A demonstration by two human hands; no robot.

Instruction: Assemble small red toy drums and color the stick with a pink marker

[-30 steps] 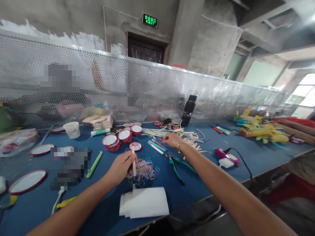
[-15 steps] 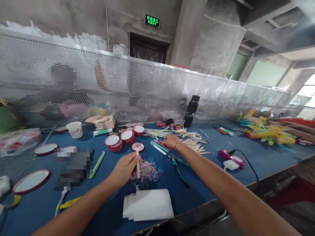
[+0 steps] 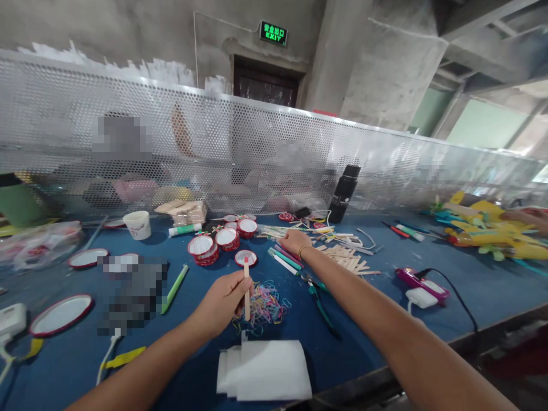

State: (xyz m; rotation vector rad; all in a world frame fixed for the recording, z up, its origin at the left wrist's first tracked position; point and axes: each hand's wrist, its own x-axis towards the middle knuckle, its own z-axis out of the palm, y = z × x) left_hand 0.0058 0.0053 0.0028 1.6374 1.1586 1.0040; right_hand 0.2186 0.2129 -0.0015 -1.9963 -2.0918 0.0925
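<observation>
Pinched between the thumb and fingers of my left hand [image 3: 226, 297] is a flat wooden craft stick [image 3: 247, 297] with a red tip, held upright. It stands over a loose heap of coloured rubber bands [image 3: 269, 305]. My right hand [image 3: 295, 242] is stretched out to the back, its fingers curled together. It rests at the far end of several marker pens [image 3: 286, 260], beside a pile of wooden sticks [image 3: 346, 260] and a bundle of thin pale sticks [image 3: 270, 230]. Whatever its fingers hold is hidden. A small red-rimmed lid [image 3: 246, 258] lies just beyond the left hand's stick.
Teal-handled pliers [image 3: 321, 308] lie under my right forearm. Folded white sheets [image 3: 274, 371] are at the front edge. Round red tins [image 3: 203, 250], a paper cup [image 3: 137, 225], a green pen [image 3: 174, 289] and a black bottle [image 3: 345, 194] stand or lie around. A perforated metal screen [image 3: 257, 142] runs behind.
The view has turned slightly left, so everything sits a little further right. My left hand still holds the craft stick, and my right hand stays by the markers and thin sticks.
</observation>
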